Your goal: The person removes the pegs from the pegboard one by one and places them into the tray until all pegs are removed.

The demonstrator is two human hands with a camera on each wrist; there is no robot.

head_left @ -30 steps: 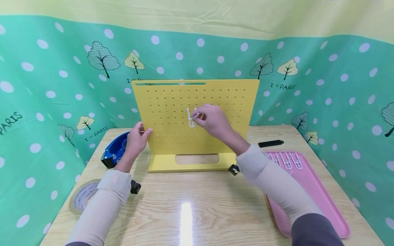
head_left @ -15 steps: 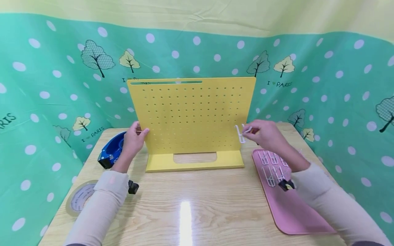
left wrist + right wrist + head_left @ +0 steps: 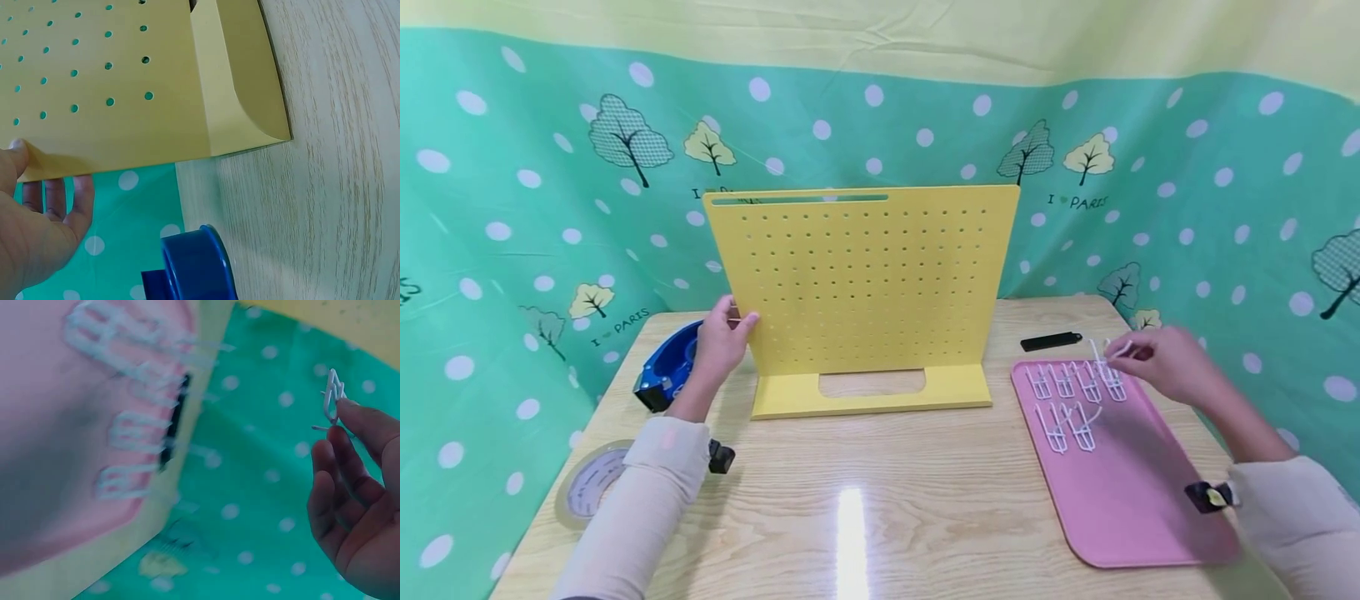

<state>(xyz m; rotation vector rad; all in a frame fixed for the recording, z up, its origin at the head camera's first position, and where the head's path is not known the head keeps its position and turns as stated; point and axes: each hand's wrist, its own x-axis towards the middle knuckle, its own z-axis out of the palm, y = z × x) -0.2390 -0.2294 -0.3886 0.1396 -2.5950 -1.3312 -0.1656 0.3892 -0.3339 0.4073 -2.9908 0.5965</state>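
Note:
The yellow pegboard (image 3: 865, 312) stands upright on its base in the middle of the table. My left hand (image 3: 721, 343) grips its left edge, the thumb on the front and fingers behind, as the left wrist view also shows. Over the far right corner of the pink tray (image 3: 1150, 500), my right hand (image 3: 1176, 367) pinches a white wire pegboard hook (image 3: 333, 394) between thumb and fingertips. Several similar white hooks (image 3: 1057, 432) lie in two rows at the tray's far end. In the right wrist view the tray side is blurred.
A blue tape dispenser (image 3: 670, 367) stands behind the left forearm. A roll of tape (image 3: 580, 492) lies at the table's left edge. Between pegboard and tray's far edge is a flat black strip (image 3: 1051, 342). A green dotted curtain (image 3: 820, 108) hangs behind.
My right hand has carried the hook from the front of the pegboard rightward to above the tray. The left hand keeps its grip on the board's edge. The head view has shifted slightly.

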